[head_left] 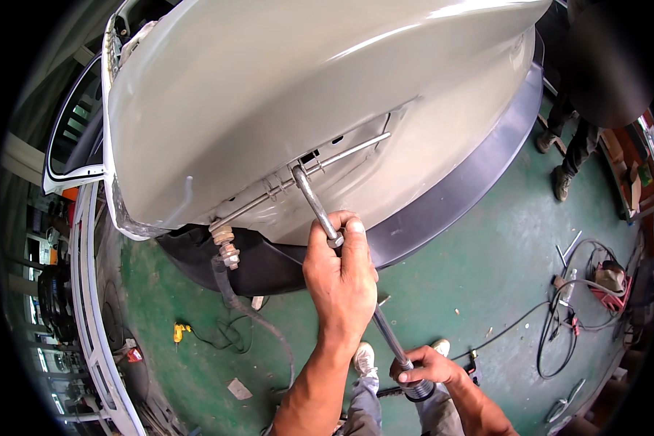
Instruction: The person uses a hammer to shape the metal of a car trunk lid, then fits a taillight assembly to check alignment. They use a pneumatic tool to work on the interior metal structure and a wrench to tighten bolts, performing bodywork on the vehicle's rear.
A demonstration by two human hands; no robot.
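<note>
Pinched in my left hand [341, 269] is a metal hook [314, 200] with a nut at its near end. Its far end meets a long thin metal rod [349, 150], which runs through several small metal loops [272, 190] along a beige car body panel [218, 87]. My right hand [430, 365], lower and to the right, is closed round a slide hammer [391, 334] with a steel shaft and a ridged grip. Whether its shaft joins the hook is hidden behind my left hand. A cable clamp [225, 243] holds the rod's left end.
A thick dark cable [251, 309] hangs from the clamp to the green floor [472, 291]. Dark trim [443, 196] edges the panel. A yellow power tool [180, 332] lies at left; hoses [545, 341] coil at right. Another person's legs [570, 145] stand at far right.
</note>
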